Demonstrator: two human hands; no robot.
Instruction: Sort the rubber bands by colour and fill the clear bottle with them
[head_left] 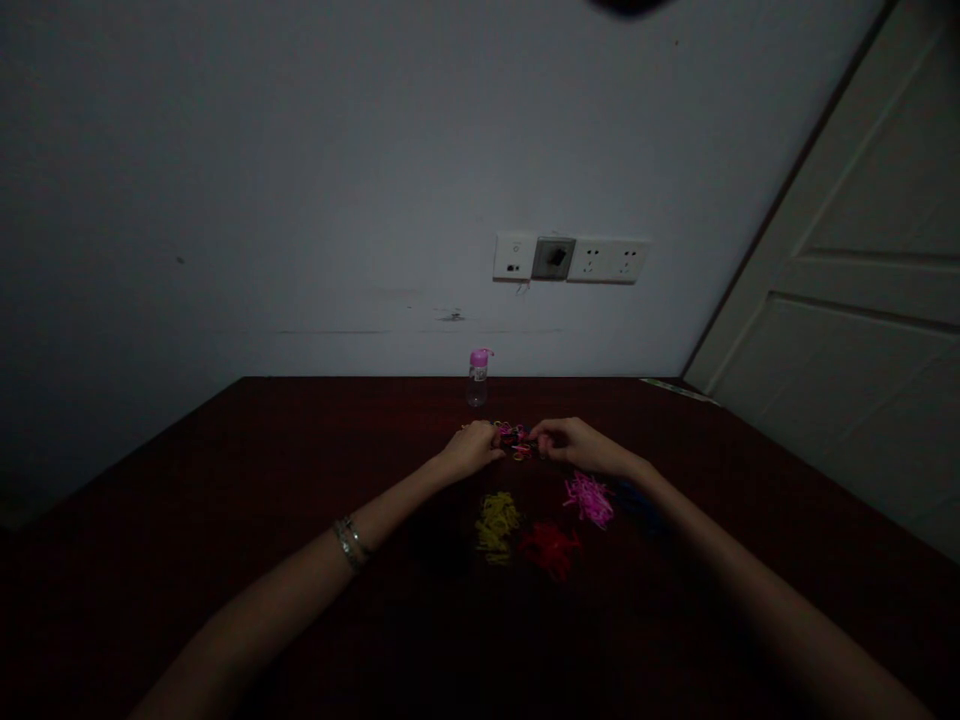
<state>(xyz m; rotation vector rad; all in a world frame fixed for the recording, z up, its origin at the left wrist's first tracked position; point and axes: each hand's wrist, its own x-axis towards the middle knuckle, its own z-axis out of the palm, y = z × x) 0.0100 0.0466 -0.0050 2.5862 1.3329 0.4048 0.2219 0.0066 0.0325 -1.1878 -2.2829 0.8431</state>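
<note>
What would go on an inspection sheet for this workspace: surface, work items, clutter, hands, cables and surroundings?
Surface: dark reddish table, dimly lit.
Work items: yellow pile, red pile and pink pile of small pieces; dark blue pile by the right forearm, hard to make out; mixed-colour pieces between the hands.
Clutter: clear bottle with a pink top, beyond the mixed pieces; pale strip at the far right edge.
Hands: left hand and right hand at the mixed pieces; grip too dark to tell.
Cables: nothing seen on the table.
Surroundings: pale wall with socket plates; panelled door at right.
</note>
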